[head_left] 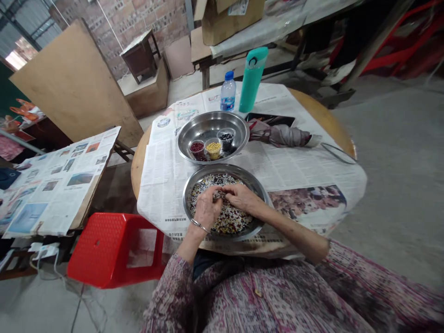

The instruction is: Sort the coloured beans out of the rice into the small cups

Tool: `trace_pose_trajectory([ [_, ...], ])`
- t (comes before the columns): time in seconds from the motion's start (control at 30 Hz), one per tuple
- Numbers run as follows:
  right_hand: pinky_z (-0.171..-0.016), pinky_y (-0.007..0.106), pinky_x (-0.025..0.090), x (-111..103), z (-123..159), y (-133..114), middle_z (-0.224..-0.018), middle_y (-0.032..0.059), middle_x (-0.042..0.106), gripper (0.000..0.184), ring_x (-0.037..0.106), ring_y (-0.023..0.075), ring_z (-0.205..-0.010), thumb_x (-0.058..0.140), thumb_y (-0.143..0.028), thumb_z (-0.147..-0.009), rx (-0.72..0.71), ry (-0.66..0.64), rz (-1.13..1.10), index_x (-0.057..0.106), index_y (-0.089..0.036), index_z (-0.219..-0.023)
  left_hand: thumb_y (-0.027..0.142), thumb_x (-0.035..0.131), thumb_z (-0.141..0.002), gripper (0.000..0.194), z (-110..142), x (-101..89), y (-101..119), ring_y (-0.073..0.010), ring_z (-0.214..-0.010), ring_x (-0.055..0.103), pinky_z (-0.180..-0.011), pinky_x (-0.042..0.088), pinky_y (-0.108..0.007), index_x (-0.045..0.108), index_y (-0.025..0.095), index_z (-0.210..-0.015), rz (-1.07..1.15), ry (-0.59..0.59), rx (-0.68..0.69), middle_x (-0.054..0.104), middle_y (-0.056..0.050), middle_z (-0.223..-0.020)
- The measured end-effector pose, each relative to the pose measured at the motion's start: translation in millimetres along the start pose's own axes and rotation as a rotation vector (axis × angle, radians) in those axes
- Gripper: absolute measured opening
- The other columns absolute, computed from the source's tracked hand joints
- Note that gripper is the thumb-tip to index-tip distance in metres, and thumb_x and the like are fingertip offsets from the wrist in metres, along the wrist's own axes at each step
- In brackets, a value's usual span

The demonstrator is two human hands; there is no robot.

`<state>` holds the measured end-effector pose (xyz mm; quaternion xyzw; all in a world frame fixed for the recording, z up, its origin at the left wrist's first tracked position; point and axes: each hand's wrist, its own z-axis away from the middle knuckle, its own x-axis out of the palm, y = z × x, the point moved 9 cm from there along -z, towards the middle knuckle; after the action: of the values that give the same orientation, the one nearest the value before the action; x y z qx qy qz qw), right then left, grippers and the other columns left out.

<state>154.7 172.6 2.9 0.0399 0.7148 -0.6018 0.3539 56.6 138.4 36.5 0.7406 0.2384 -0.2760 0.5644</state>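
Note:
A round steel tray near the table's front edge holds a spread of mixed beans and grains in white, black, yellow and dark red. Over its middle, my left hand has its fingers curled and pinched together. My right hand meets it fingertip to fingertip, also pinched. Whatever lies between the fingers is too small to make out. Just behind stands a second steel tray with three clear cups: dark red beans, yellow beans and black beans.
Newspaper covers the round table. A water bottle, a turquoise flask, a dark phone and a folded umbrella stand or lie beyond the trays. A red stool is at the left, beside a paper-covered table.

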Motion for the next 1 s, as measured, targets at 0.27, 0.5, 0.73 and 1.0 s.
trace_pose_trajectory([
  [0.27, -0.067, 0.025, 0.048, -18.3, 5.7, -8.7, -0.076, 0.0004, 0.073, 0.044, 0.061, 0.0151, -0.065, 0.041, -0.012, -0.079, -0.005, 0.045, 0.004, 0.073, -0.018, -0.109, 0.001, 0.055, -0.085, 0.035, 5.0, -11.3, 18.7, -0.0179, -0.096, 0.065, -0.093, 0.055, -0.036, 0.061, 0.020, -0.114, -0.021, 0.032, 0.079, 0.068, -0.005, -0.102],
  [0.5, -0.086, 0.029, 0.051, -19.4, 20.2, -8.9, -0.097, 0.0040, 0.076, 0.034, 0.069, 0.0178, -0.089, 0.045, -0.016, -0.083, -0.072, 0.078, 0.082, 0.074, -0.020, -0.099, 0.027, 0.071, -0.084, 0.036, 33.7, 5.0, 32.2, -0.0234, -0.109, 0.057, -0.102, 0.049, -0.041, 0.059, 0.020, -0.117, -0.210, -0.164, 0.206, 0.063, -0.007, -0.113],
  [0.73, -0.090, 0.034, 0.051, -18.8, 33.9, 3.1, -0.103, 0.0079, 0.073, 0.027, 0.067, 0.0209, -0.095, 0.048, -0.021, -0.086, -0.077, 0.056, 0.161, 0.072, -0.018, -0.100, 0.022, 0.065, -0.086, 0.035, 40.8, 25.7, 26.2, -0.0258, -0.115, 0.049, -0.102, 0.047, -0.042, 0.058, 0.019, -0.121, -0.373, -0.346, 0.245, 0.056, -0.009, -0.124],
  [1.0, -0.095, 0.036, 0.048, -14.6, 39.1, -4.2, -0.104, 0.0079, 0.072, 0.029, 0.065, 0.0208, -0.098, 0.047, -0.018, -0.087, -0.087, 0.047, 0.173, 0.069, -0.018, -0.105, 0.003, 0.049, -0.087, 0.030, 16.6, 23.3, 7.1, -0.0204, -0.106, 0.053, -0.102, 0.047, -0.038, 0.063, 0.020, -0.107, -0.300, -0.245, 0.151, 0.059, -0.006, -0.106],
])
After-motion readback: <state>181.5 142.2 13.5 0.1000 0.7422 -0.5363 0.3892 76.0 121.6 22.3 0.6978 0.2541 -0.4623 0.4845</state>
